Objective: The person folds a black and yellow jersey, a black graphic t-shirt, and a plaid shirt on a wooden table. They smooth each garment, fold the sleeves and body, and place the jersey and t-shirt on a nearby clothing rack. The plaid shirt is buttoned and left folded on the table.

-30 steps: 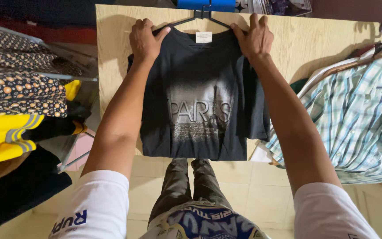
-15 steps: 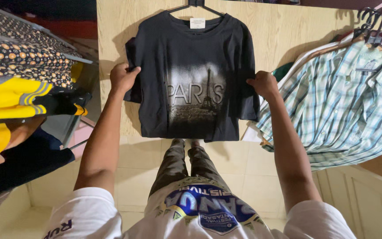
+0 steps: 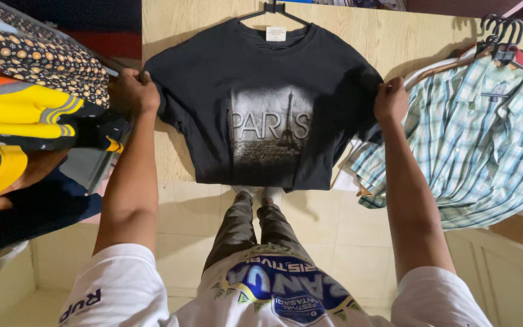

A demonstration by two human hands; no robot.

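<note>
Your left hand (image 3: 133, 92) is closed on the end of the left-side sleeve of the black T-shirt (image 3: 261, 103), fingers curled round the hem and the cloth pinched inside the fist. Your right hand (image 3: 390, 100) is closed the same way on the opposite sleeve end, thumb side toward you; exactly how many fingers sit under the fabric cannot be told from this angle. Both sleeves are pulled outward, so the shirt lies spread and nearly flat against the pale wooden panel (image 3: 394, 36). The shirt hangs from a dark hanger (image 3: 273, 9) at the panel's top edge, with a small white label (image 3: 276, 34) inside the round collar. The fabric is soft matte knit, slightly rippled near each fist; a grey rectangular print with a tower figure fills the chest. Its lower hem ends just above the panel's bottom edge. By the panel's right edge hangs a checked shirt (image 3: 485, 139) in green, white and blue, a crisper woven cloth, on a cluster of dark hooks (image 3: 500, 33). By the left edge, stacked garments (image 3: 25, 109): a dotted dark print, yellow with grey stripes, orange. Below, a pale tiled floor (image 3: 334, 236).
</note>
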